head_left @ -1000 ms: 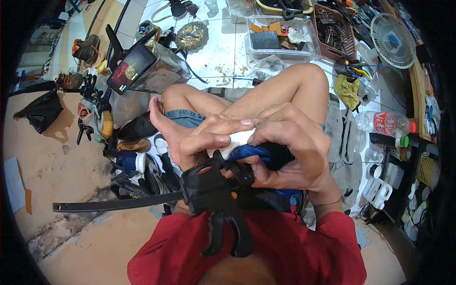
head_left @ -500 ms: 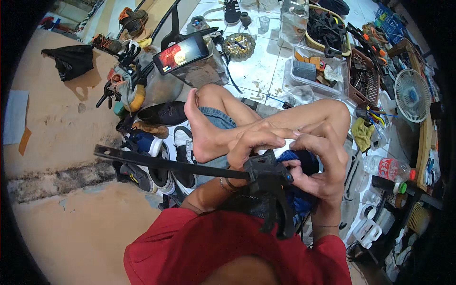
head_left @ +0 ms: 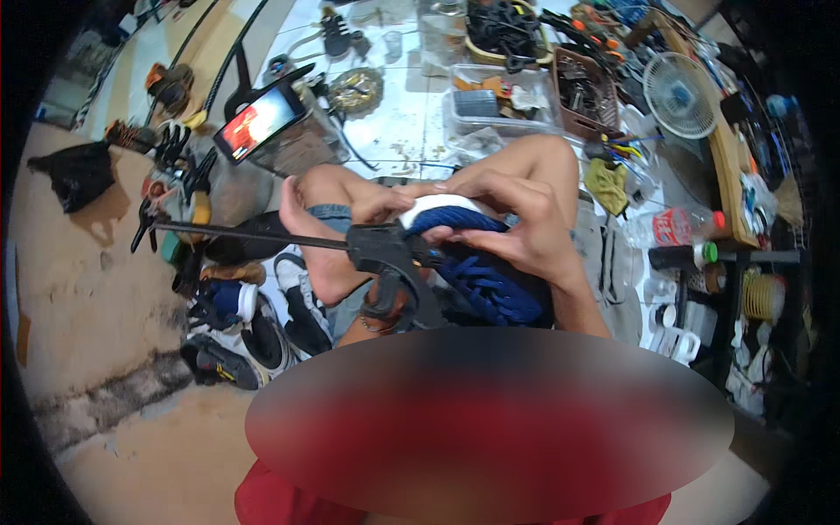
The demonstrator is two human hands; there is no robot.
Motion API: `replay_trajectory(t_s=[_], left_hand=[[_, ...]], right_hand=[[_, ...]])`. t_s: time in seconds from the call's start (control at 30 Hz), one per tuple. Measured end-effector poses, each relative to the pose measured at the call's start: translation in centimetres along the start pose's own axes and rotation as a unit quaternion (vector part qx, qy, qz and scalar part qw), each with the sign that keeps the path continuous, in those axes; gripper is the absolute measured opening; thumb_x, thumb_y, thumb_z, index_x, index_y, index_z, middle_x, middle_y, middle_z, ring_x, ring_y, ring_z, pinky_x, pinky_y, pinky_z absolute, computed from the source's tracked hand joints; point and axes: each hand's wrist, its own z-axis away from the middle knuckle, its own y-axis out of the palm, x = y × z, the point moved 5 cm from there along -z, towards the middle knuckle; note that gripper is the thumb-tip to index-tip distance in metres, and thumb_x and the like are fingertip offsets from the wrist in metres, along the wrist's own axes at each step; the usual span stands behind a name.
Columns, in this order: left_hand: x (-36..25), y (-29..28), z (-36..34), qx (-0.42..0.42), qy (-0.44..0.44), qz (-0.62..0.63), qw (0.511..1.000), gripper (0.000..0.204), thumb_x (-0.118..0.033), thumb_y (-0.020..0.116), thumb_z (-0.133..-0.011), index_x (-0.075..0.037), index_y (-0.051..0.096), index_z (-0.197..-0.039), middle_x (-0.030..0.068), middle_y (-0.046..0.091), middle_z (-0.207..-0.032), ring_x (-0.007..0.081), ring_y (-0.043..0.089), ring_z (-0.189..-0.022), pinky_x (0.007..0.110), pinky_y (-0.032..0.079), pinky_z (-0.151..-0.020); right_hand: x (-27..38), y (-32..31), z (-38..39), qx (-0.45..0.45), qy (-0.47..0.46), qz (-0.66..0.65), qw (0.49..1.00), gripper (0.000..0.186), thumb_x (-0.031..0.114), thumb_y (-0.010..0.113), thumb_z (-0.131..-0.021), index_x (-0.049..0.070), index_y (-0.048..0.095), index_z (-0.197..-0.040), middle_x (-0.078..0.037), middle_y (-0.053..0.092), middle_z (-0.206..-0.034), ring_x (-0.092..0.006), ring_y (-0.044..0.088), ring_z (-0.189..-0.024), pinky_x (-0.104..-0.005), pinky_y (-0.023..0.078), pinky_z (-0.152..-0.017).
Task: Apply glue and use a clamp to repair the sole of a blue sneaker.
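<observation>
A navy blue shoe (head_left: 494,284) with blue laces and a white sole edge (head_left: 451,203) at its toe lies over my lap, toe pointing away. My right hand (head_left: 525,214) is closed round the toe from the right, its thumb on the blue upper and its fingers over the white edge. From the left, my left hand (head_left: 389,203) pinches the other side of the toe, partly hidden. A black bar clamp (head_left: 376,249) lies just left of the shoe, its long bar reaching left over my foot. Whether its jaws grip anything is hidden.
Several shoes (head_left: 267,337) lie to the left. A phone (head_left: 260,121) leans on a clear box farther off. Ahead are a clear plastic tub (head_left: 455,127) and a brown basket (head_left: 604,127) of tools. A fan (head_left: 680,96) and plastic bottle (head_left: 669,227) stand right.
The whole scene has shifted left and up in the picture as the view turned. More of the blue upper and white toe edge now shows between my hands, which still hold the shoe.
</observation>
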Motion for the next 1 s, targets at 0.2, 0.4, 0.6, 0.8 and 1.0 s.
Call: replay_trajectory(t_s=[0.2, 0.4, 0.6, 0.8, 1.0], left_hand=[[-0.8, 2.4, -0.8, 0.081, -0.033, 0.018, 0.996, 0.077, -0.054, 0.075, -0.079, 0.002, 0.047, -0.124, 0.0104, 0.062, -0.102, 0.0245, 0.056, -0.114, 0.046, 0.025, -0.114], [-0.9, 1.5, -2.5, 0.147, 0.074, -0.249, 0.954, 0.057, -0.047, 0.076, -0.082, -0.002, 0.066, -0.115, 0.0072, 0.068, -0.107, 0.0171, 0.048, -0.122, 0.045, 0.012, -0.118], [2.6, 4.1, -3.7, 0.096, -0.052, -0.12, 0.987, 0.045, -0.043, 0.063, -0.091, 0.001, 0.063, -0.102, 0.008, 0.064, -0.098, 0.0187, 0.059, -0.089, 0.036, 0.037, -0.091], [13.9, 1.3, -2.3, -0.071, -0.262, -0.021, 0.962, 0.036, -0.031, 0.073, -0.09, 0.001, 0.06, -0.102, 0.0111, 0.065, -0.097, 0.0191, 0.059, -0.089, 0.03, 0.049, -0.083], [18.4, 1.9, -0.6, -0.065, -0.352, 0.08, 0.93, 0.033, -0.027, 0.069, -0.094, 0.004, 0.059, -0.104, 0.0123, 0.066, -0.099, 0.018, 0.063, -0.086, 0.03, 0.054, -0.079]], right_hand=[[-0.4, -0.4, 0.6, -0.03, -0.029, -0.054, 0.998, 0.034, 0.015, 0.081, -0.075, 0.0, 0.065, -0.1, -0.013, 0.064, -0.079, -0.0277, 0.063, -0.07, -0.0354, 0.049, -0.067], [-1.7, -0.4, -0.4, -0.023, -0.031, 0.009, 0.999, 0.03, 0.027, 0.074, -0.08, 0.004, 0.063, -0.095, -0.014, 0.063, -0.078, -0.0337, 0.064, -0.077, -0.0407, 0.049, -0.067], [-5.5, 0.2, -2.2, 0.01, 0.042, 0.051, 0.998, 0.036, 0.034, 0.074, -0.082, 0.002, 0.061, -0.093, -0.014, 0.062, -0.079, -0.0332, 0.061, -0.076, -0.0415, 0.048, -0.067], [-14.0, -4.0, -3.9, -0.051, 0.065, 0.004, 0.997, 0.039, 0.035, 0.076, -0.081, 0.003, 0.07, -0.101, -0.011, 0.07, -0.088, -0.0216, 0.066, -0.072, -0.033, 0.053, -0.066], [-34.5, -18.6, -1.8, -0.21, 0.347, 0.323, 0.855, 0.025, 0.023, 0.067, -0.088, 0.001, 0.068, -0.1, -0.021, 0.071, -0.087, -0.0343, 0.07, -0.08, -0.0419, 0.053, -0.071]])
